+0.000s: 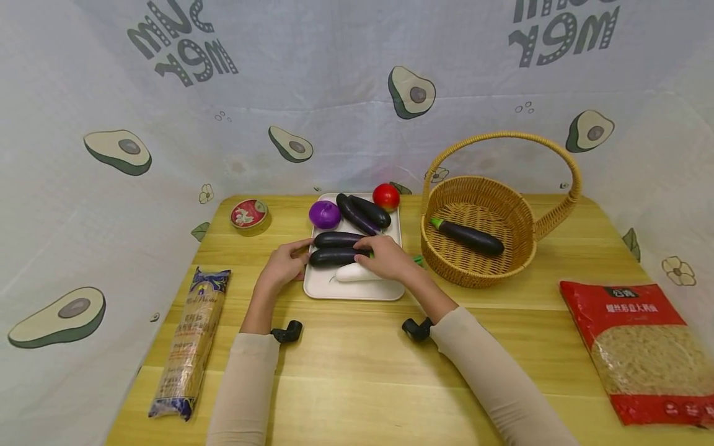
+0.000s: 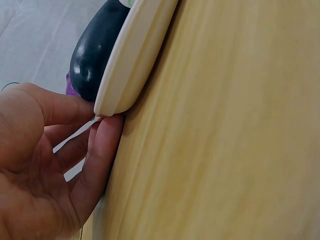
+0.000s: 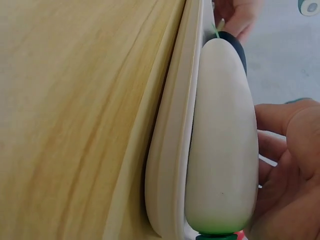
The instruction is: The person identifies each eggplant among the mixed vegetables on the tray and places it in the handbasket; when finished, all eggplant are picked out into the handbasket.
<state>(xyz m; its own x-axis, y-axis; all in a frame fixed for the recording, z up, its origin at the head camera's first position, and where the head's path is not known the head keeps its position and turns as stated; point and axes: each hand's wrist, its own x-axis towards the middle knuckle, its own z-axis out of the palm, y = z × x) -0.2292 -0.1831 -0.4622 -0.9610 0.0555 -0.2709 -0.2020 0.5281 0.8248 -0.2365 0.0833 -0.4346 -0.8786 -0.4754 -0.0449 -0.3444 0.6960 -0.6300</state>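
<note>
Front dark eggplant [image 1: 333,257] parallels the tray's near edge [image 1: 351,298], right hand [image 1: 386,257] curled round its stem end; left hand [image 1: 281,265] by its tip, grip unclear

Bare wood on the table [image 1: 346,365] leaves a way in between the forearms, up to the tray's [image 1: 357,291] front edge. The left hand [image 1: 283,266] blocks the tray's left side; the right hand [image 1: 385,257] covers the right side, above the white radish [image 1: 351,272]. Only a narrow gap parts tray and basket [image 1: 476,275], and the radish's green top juts into it. The basket's tall handle [image 1: 504,134] arches over its opening. Open wood separates basket and red pasta bag [image 1: 641,365].
</note>
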